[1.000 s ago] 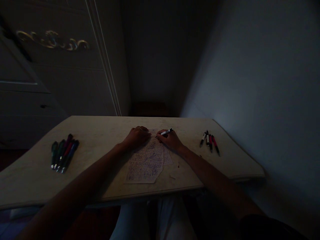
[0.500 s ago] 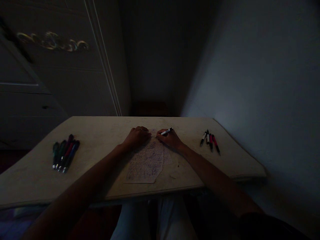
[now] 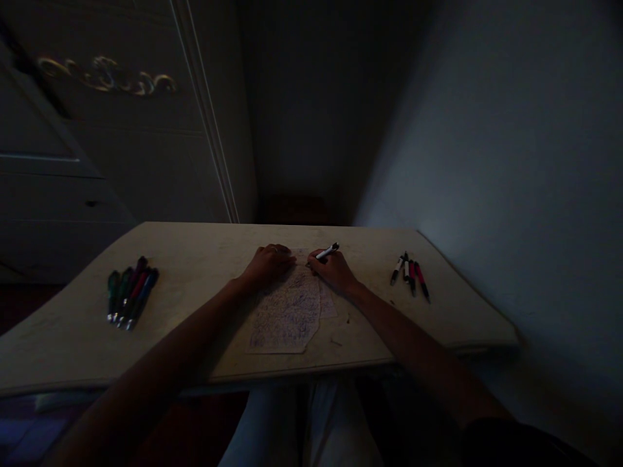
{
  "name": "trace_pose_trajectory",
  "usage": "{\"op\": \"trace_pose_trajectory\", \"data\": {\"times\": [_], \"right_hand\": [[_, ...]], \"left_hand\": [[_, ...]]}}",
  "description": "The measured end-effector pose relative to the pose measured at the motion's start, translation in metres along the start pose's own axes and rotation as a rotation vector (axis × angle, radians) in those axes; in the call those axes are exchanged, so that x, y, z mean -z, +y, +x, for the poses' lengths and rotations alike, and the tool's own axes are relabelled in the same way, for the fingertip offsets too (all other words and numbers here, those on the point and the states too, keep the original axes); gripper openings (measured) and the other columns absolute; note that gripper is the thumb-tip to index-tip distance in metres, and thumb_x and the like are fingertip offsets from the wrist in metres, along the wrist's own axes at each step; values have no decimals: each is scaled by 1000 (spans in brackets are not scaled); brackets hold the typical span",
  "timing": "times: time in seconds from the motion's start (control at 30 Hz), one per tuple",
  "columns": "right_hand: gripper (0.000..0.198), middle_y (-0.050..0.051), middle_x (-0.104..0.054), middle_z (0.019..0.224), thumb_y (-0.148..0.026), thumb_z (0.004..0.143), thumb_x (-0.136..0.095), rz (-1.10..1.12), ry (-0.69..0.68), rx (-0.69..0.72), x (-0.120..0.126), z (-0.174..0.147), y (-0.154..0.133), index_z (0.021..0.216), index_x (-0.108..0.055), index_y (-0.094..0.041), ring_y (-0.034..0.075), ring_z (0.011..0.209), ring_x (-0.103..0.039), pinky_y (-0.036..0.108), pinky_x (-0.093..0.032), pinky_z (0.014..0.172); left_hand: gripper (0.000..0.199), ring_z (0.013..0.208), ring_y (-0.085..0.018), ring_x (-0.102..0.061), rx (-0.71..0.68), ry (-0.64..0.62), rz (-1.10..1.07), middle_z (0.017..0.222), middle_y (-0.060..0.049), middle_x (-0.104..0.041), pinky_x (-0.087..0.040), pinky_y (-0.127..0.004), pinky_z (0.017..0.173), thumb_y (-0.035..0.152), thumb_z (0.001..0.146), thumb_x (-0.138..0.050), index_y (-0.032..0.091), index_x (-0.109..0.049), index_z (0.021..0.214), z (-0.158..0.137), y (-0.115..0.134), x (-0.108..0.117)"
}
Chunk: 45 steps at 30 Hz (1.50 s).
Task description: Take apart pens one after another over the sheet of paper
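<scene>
A sheet of paper (image 3: 287,314) covered in dark scribbled marks lies on the pale table in front of me, with part of another sheet showing under its right side. My left hand (image 3: 271,263) rests flat on its upper left part, fingers stretched out, a ring on one finger. In my right hand (image 3: 332,268) is a white pen (image 3: 327,251) with black ends, its tip down at the paper's upper right. The fingers are closed around the pen near its tip.
Several coloured pens (image 3: 130,292) lie bunched at the table's left. More pens, white and pink with black (image 3: 411,275), lie on the right. Small scraps sit near the front edge. A cabinet (image 3: 146,155) stands behind left; a wall (image 3: 487,162) borders the right.
The pen in my right hand has shifted slightly right and stands a little more upright. My left hand stays on the paper. The whole view has moved slightly.
</scene>
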State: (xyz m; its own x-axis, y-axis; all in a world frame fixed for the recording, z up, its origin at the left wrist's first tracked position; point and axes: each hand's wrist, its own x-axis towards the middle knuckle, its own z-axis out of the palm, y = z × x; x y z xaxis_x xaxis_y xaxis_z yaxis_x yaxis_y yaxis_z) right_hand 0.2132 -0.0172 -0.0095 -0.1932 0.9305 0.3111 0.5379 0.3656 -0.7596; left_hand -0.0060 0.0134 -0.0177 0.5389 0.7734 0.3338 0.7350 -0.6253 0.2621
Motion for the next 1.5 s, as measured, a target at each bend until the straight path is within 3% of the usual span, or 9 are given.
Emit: {"op": "trace_pose_trajectory", "data": {"times": [0.57,0.8,1.0,1.23,1.5], "right_hand": [[19,0,-65,60,-29,83,-54,-14,11,-31,-1,5,0,73,-67,-19,15,58,-62,23,-46,58],[18,1,-64,61,-25,81,-54,-52,-24,-2,3,5,-1,69,-66,-19,16,62,-61,25,-46,64],[18,3,-69,73,-26,84,-52,-112,28,38,1,4,-2,74,-66,-19,17,70,-64,26,-47,71],[19,0,-63,59,-25,83,-52,-69,-20,16,5,5,-2,70,-65,-18,14,58,-59,25,-45,64],[19,2,-65,64,-27,80,-53,-49,-29,10,6,4,-4,66,-62,-18,15,62,-60,25,-44,65]], "left_hand": [[29,108,-23,-62,52,-78,25,123,-5,-67,-46,-38,92,40,95,-50,30,-76,104,2,4,5],[29,110,-24,-61,74,-46,-9,123,-4,-66,-45,-42,95,41,95,-50,31,-76,102,-1,6,5],[30,109,-25,-62,91,-42,-19,123,-7,-66,-46,-43,96,42,95,-51,29,-76,104,1,4,3],[29,110,-23,-61,71,-45,-24,124,-6,-66,-45,-42,97,42,95,-52,31,-75,107,-1,2,2],[30,110,-24,-61,53,-56,-7,125,-7,-65,-45,-43,97,42,95,-50,31,-74,110,0,-1,1]]}}
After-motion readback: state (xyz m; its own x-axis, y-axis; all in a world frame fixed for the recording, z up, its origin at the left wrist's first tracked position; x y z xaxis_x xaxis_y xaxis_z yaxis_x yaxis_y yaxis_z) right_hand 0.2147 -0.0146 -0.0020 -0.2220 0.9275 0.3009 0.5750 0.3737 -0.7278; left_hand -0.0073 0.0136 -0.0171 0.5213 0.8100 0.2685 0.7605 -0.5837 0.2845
